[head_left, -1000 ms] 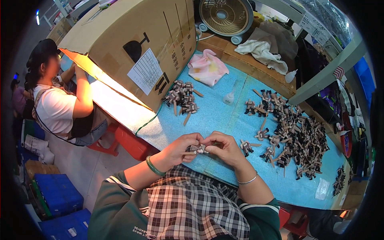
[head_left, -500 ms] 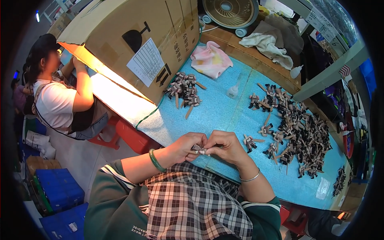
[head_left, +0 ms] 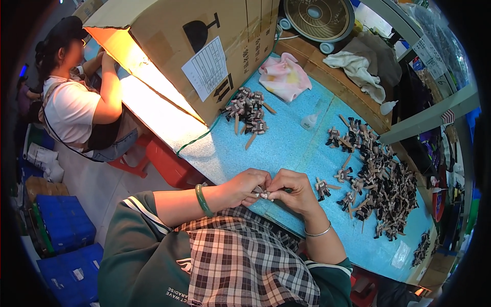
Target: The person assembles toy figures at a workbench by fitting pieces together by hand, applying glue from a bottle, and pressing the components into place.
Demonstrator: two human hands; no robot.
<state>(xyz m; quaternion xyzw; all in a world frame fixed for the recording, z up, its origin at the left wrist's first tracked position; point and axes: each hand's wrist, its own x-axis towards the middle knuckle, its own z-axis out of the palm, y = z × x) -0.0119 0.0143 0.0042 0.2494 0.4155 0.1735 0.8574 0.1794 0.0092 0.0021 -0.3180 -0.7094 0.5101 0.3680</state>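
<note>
In the head view, the left hand (head_left: pixel 243 187) and the right hand (head_left: pixel 295 191) are close together at the near edge of the blue table (head_left: pixel 279 146). Fingers of both hands pinch a tiny toy figure (head_left: pixel 263 194) between them. A big pile of toys (head_left: pixel 387 187) lies to the right. A smaller pile (head_left: pixel 249 111) sits farther left, near a pink cloth (head_left: pixel 284 78) and a white bottle (head_left: pixel 309 122).

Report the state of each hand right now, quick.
Left hand: closed, holding a small figurine.
Right hand: closed, pinching the same figurine from the other side.
</note>
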